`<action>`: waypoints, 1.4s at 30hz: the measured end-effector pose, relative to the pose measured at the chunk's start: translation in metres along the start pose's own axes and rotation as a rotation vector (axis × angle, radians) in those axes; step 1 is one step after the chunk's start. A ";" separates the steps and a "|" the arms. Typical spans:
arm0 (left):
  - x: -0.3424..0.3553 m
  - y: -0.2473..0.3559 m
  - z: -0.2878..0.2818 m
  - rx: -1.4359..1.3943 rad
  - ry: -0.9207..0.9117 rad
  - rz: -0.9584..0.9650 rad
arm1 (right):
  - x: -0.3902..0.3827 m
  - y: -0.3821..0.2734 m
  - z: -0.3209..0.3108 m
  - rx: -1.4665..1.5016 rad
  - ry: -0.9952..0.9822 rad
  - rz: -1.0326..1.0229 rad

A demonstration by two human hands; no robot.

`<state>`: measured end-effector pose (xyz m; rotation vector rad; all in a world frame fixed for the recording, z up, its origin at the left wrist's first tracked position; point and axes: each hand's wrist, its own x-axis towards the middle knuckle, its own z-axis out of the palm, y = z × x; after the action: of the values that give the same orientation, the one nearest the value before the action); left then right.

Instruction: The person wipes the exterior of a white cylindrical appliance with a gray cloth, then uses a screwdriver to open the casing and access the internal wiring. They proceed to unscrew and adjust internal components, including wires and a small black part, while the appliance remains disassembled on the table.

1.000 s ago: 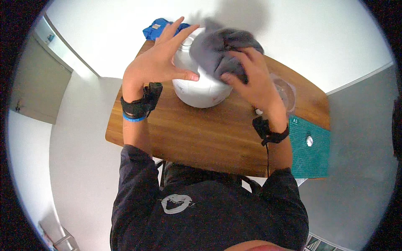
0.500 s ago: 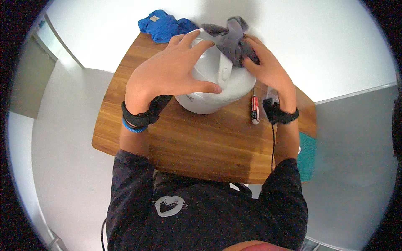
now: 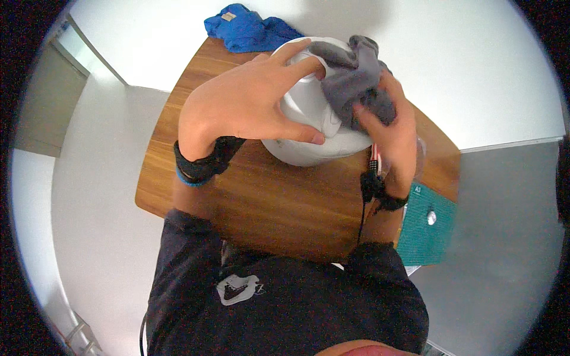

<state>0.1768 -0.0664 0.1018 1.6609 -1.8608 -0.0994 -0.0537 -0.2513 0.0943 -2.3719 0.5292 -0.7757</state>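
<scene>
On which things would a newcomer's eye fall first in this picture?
Likely on the rounded white appliance on the wooden table, with the right hand holding a gray cloth against its top and the left hand spread over its left side. Next come the blue cloth at the table's back left and the green mat at right.

Head view: left camera of head-worn pair, wide fisheye, facing steeply down over wearer's shirt (image 3: 320, 302). Near surface (image 3: 285, 207), upright, unmirrored; left grip (image 3: 237, 105) and right grip (image 3: 393, 133) above centre. Wall (image 3: 475, 77) along top, floor (image 3: 101, 207) at left; straight edges bow.
</scene>
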 end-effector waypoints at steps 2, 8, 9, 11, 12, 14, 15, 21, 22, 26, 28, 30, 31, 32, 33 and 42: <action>0.002 0.003 -0.005 0.014 -0.032 -0.004 | 0.021 0.016 -0.006 0.104 -0.032 0.173; 0.004 -0.002 -0.001 0.042 -0.056 0.010 | 0.049 0.053 0.000 0.176 -0.026 -0.012; 0.005 -0.001 -0.002 0.021 -0.090 0.000 | 0.041 0.053 0.000 0.161 -0.001 -0.041; 0.010 0.000 -0.005 -0.038 -0.132 0.007 | 0.017 0.047 -0.001 0.130 0.052 -0.104; 0.013 0.000 -0.005 -0.082 -0.144 0.027 | 0.010 0.044 -0.005 0.057 0.043 -0.192; 0.014 -0.002 -0.005 -0.103 -0.135 0.072 | -0.005 0.030 -0.016 -0.076 0.020 -0.352; 0.012 -0.003 -0.003 -0.083 -0.108 0.108 | -0.013 0.014 -0.024 -0.099 -0.021 -0.406; 0.009 -0.003 -0.006 -0.017 -0.143 0.075 | -0.012 -0.003 -0.024 -0.015 -0.133 -0.551; 0.011 -0.002 -0.006 -0.044 -0.163 0.040 | -0.007 0.002 -0.023 0.003 -0.134 -0.554; 0.011 0.001 -0.003 -0.168 -0.151 -0.054 | 0.007 0.033 -0.012 0.150 -0.064 -0.352; 0.011 0.001 0.001 -0.214 -0.120 -0.061 | 0.017 0.043 -0.008 0.168 -0.020 -0.278; 0.012 0.002 0.003 -0.228 -0.102 -0.060 | 0.025 0.047 -0.005 0.230 -0.019 -0.183; 0.014 0.002 0.002 -0.203 -0.120 -0.055 | 0.028 0.045 -0.006 0.265 -0.040 -0.140; 0.016 0.003 0.000 -0.177 -0.140 -0.048 | 0.031 0.047 -0.003 0.280 -0.012 -0.167; 0.018 0.004 0.000 -0.151 -0.158 -0.041 | 0.033 0.050 0.000 0.294 0.016 -0.195; 0.012 0.002 -0.002 -0.252 -0.157 -0.136 | -0.006 0.004 -0.045 0.043 -0.211 -0.544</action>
<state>0.1765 -0.0768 0.1090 1.6387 -1.7615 -0.5132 -0.0870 -0.2692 0.1192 -2.5428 -0.2325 -0.7336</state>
